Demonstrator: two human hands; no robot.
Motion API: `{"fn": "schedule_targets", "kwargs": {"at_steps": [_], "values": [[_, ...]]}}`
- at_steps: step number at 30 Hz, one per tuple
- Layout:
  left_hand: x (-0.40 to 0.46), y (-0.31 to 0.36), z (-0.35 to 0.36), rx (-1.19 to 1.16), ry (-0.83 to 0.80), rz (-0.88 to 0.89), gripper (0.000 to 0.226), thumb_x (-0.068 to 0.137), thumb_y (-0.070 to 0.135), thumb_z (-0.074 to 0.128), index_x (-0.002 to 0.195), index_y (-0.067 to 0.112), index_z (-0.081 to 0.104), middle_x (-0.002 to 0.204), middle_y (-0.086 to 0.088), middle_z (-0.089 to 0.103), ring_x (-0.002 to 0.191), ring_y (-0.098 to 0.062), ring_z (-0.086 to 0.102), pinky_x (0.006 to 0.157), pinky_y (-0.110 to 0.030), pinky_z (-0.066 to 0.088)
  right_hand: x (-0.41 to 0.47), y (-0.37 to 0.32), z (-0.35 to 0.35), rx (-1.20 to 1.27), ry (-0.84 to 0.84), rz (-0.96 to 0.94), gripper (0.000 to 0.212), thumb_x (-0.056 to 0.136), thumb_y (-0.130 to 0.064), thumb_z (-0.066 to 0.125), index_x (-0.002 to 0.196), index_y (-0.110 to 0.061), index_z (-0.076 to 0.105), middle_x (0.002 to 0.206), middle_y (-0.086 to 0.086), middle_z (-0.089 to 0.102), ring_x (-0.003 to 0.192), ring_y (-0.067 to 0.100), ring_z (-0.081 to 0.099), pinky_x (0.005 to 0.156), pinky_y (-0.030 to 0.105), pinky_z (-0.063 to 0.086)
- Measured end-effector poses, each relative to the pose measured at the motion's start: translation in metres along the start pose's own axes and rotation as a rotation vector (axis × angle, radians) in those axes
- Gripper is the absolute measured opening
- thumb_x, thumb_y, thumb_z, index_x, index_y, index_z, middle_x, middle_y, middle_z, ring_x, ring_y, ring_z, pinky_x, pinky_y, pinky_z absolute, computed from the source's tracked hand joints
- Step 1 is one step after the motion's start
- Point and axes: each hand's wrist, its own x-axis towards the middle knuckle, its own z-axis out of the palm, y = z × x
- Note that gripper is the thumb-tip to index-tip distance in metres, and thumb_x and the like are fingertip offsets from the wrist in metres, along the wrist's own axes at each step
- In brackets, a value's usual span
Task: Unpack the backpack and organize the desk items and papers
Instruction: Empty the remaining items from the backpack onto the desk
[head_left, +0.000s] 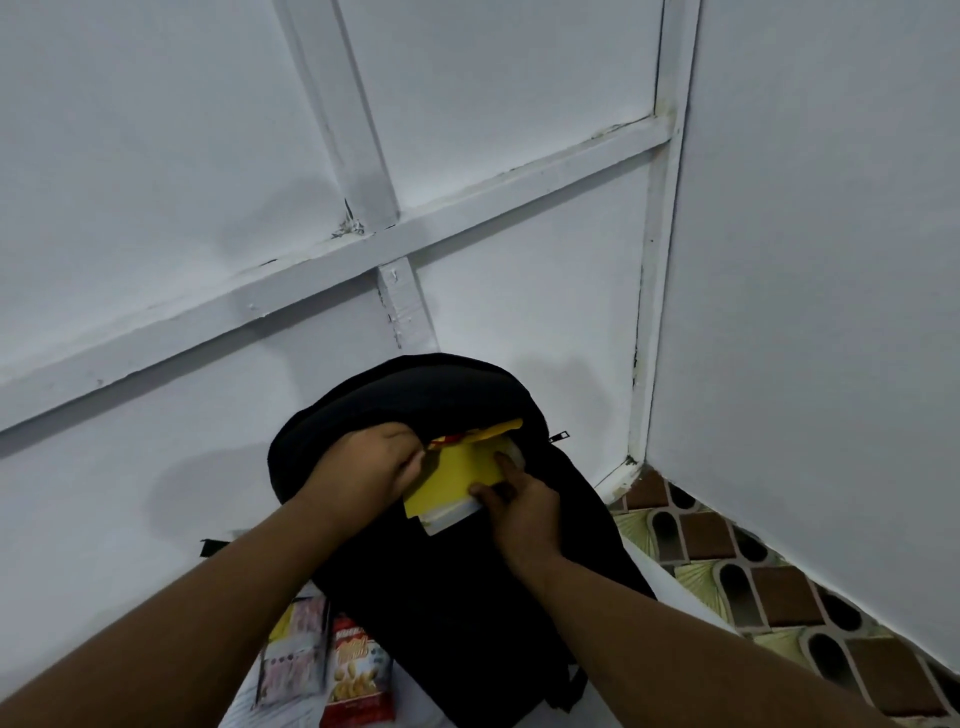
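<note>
A black backpack (441, 571) stood upright on a white tabletop (249, 701), close to a pale panelled wall (208, 156), with its top opening unzipped. The left hand (363, 467) gripped the near edge of the opening, its grip closed on the black fabric and pulling it aside. The right hand (519, 512) had its grip clamped on a yellow folder (457, 478) and the white papers (449, 517) under it, thumb on top and fingers beneath; the bundle stuck partly out of the opening, tilted toward the person. More yellow and red showed deeper inside the bag. Just left of the backpack's base lay a red snack packet (356, 675) and a clear packet (293, 654), both blurred. Patterned floor tiles (753, 571) showed at right.
</note>
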Motion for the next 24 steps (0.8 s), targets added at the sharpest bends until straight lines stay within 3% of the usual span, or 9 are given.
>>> {"fn": "schedule_targets", "kwargs": {"at_steps": [2, 5, 7, 11, 14, 18, 22, 24], "values": [[0.001, 0.001, -0.001, -0.003, -0.013, -0.005, 0.038, 0.094, 0.035, 0.043, 0.085, 0.013, 0.073, 0.085, -0.001, 0.070, 0.072, -0.019, 0.066, 0.061, -0.027, 0.052, -0.011, -0.001, -0.001, -0.304, -0.057, -0.169, 0.044, 0.096, -0.040, 0.058, 0.134, -0.018, 0.059, 0.111, 0.014, 0.070, 0.103, 0.032, 0.065, 0.078, 0.033, 0.048], [0.002, 0.001, -0.002, -0.001, -0.036, -0.014, 0.038, 0.094, 0.035, 0.044, 0.087, 0.013, 0.073, 0.086, -0.002, 0.070, 0.074, -0.020, 0.067, 0.063, -0.029, 0.055, -0.022, -0.005, 0.002, -0.679, -0.309, -0.224, 0.058, 0.103, -0.047, 0.034, 0.156, -0.029, 0.017, 0.113, 0.015, 0.066, 0.100, 0.036, 0.062, 0.069, 0.033, 0.040], [0.001, 0.001, -0.003, -0.006, -0.049, -0.022, 0.038, 0.094, 0.035, 0.044, 0.088, 0.013, 0.074, 0.087, -0.002, 0.071, 0.074, -0.021, 0.068, 0.064, -0.028, 0.056, -0.018, -0.008, 0.001, -0.729, -0.391, -0.181, 0.061, 0.104, -0.044, 0.030, 0.157, -0.033, 0.001, 0.114, 0.018, 0.064, 0.099, 0.037, 0.062, 0.069, 0.035, 0.039], [-0.001, 0.002, -0.005, -0.027, -0.062, -0.040, 0.040, 0.094, 0.036, 0.042, 0.091, 0.014, 0.075, 0.090, -0.001, 0.072, 0.077, -0.018, 0.069, 0.069, -0.027, 0.056, 0.000, -0.016, -0.005, -0.712, -0.458, -0.088, 0.065, 0.104, -0.040, 0.032, 0.155, -0.038, -0.008, 0.121, 0.022, 0.060, 0.105, 0.037, 0.059, 0.082, 0.039, 0.046], [-0.004, 0.002, -0.005, -0.031, -0.060, -0.044, 0.040, 0.094, 0.036, 0.043, 0.091, 0.014, 0.076, 0.090, 0.000, 0.073, 0.078, -0.017, 0.069, 0.069, -0.027, 0.056, 0.002, -0.016, -0.007, -0.709, -0.494, -0.089, 0.067, 0.104, -0.040, 0.033, 0.155, -0.036, -0.011, 0.121, 0.024, 0.059, 0.103, 0.037, 0.059, 0.080, 0.037, 0.046], [-0.012, 0.008, 0.001, -0.054, -0.039, -0.074, 0.039, 0.094, 0.037, 0.044, 0.090, 0.016, 0.076, 0.090, 0.002, 0.073, 0.078, -0.015, 0.069, 0.067, -0.026, 0.057, -0.010, -0.018, -0.017, -0.608, -0.441, -0.154, 0.067, 0.102, -0.042, 0.040, 0.156, -0.038, 0.001, 0.113, 0.017, 0.066, 0.099, 0.037, 0.061, 0.080, 0.039, 0.052], [-0.028, 0.023, 0.020, -0.054, -0.063, -0.113, 0.040, 0.094, 0.040, 0.041, 0.087, 0.019, 0.074, 0.088, 0.004, 0.072, 0.080, -0.017, 0.069, 0.067, -0.028, 0.056, -0.034, -0.020, -0.041, -0.419, -0.236, -0.306, 0.050, 0.097, -0.038, 0.050, 0.146, -0.027, 0.045, 0.102, 0.002, 0.071, 0.093, 0.018, 0.064, 0.084, 0.036, 0.055], [-0.037, 0.036, 0.027, -0.130, -0.102, -0.149, 0.038, 0.094, 0.041, 0.042, 0.088, 0.020, 0.072, 0.089, 0.004, 0.071, 0.084, -0.017, 0.067, 0.072, -0.032, 0.056, -0.044, -0.022, -0.052, -0.363, -0.162, -0.390, 0.039, 0.095, -0.035, 0.051, 0.131, -0.023, 0.063, 0.107, -0.004, 0.072, 0.096, 0.009, 0.065, 0.086, 0.026, 0.054]]}}
